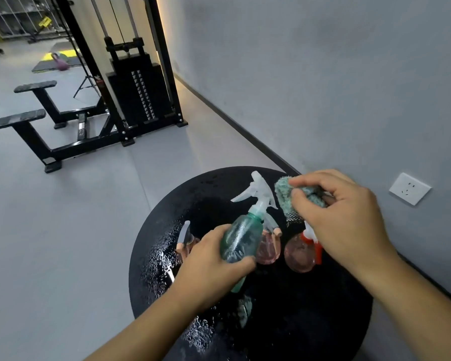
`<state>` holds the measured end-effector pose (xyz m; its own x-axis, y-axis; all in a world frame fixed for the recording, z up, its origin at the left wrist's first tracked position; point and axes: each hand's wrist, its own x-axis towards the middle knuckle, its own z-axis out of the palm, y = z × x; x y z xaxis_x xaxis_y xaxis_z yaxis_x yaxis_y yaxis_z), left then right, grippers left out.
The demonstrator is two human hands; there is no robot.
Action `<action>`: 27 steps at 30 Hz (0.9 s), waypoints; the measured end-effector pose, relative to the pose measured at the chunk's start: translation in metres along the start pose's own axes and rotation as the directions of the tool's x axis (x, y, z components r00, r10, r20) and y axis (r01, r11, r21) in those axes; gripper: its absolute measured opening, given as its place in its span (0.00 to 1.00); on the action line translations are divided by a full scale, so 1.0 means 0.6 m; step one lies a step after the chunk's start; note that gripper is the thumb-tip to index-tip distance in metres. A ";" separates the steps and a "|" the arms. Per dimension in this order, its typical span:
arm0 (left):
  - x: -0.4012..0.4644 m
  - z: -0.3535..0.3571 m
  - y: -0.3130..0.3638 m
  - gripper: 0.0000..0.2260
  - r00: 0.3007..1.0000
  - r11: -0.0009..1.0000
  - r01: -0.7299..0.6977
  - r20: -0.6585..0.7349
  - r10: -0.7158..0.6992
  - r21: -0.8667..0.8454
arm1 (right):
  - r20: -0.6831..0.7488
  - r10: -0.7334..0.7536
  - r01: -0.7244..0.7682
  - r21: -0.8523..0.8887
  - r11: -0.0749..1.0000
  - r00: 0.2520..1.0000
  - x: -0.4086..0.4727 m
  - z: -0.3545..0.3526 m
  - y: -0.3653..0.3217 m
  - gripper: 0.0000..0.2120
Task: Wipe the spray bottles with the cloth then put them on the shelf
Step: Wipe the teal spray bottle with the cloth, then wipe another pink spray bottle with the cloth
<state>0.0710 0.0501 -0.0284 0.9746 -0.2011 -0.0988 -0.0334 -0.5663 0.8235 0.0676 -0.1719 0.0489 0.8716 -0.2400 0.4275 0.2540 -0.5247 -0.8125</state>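
My left hand (208,264) grips a green spray bottle (241,237) with a clear trigger head, tilted up to the right above a round black table (310,321). My right hand (346,220) pinches a teal cloth (284,194) just right of the bottle's nozzle; cloth and bottle are close but apart. Below them on the table stand pink spray bottles: one in the middle (268,248), one with a red-and-white head (301,254), and one at the left (186,239), partly hidden by my left hand.
The black tabletop is wet with droplets at its left side (162,259). A grey wall with a white socket (409,188) is close on the right. A black cable weight machine (138,92) stands on the grey floor behind. No shelf is in view.
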 end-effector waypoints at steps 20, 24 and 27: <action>-0.004 0.110 -0.093 0.30 0.928 0.979 0.154 -0.319 -0.190 -0.134 | 0.016 0.068 -0.067 -0.058 0.996 0.998 -0.012 -0.025 0.052 0.10; 0.011 0.118 -0.105 0.30 0.908 0.977 0.181 -0.362 -0.211 -0.114 | 0.045 0.072 -0.068 -0.081 0.994 0.996 -0.011 -0.017 0.060 0.12; 0.020 0.123 -0.113 0.29 0.893 0.974 0.210 -0.388 -0.228 -0.089 | 0.054 0.077 -0.073 -0.082 0.994 0.996 -0.008 -0.014 0.064 0.11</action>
<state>0.0690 0.0274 -0.1267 0.9640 0.2593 -0.0592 0.1917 -0.5227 0.8307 0.0695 -0.1980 0.0189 0.9098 -0.2359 0.3415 0.1546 -0.5709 -0.8063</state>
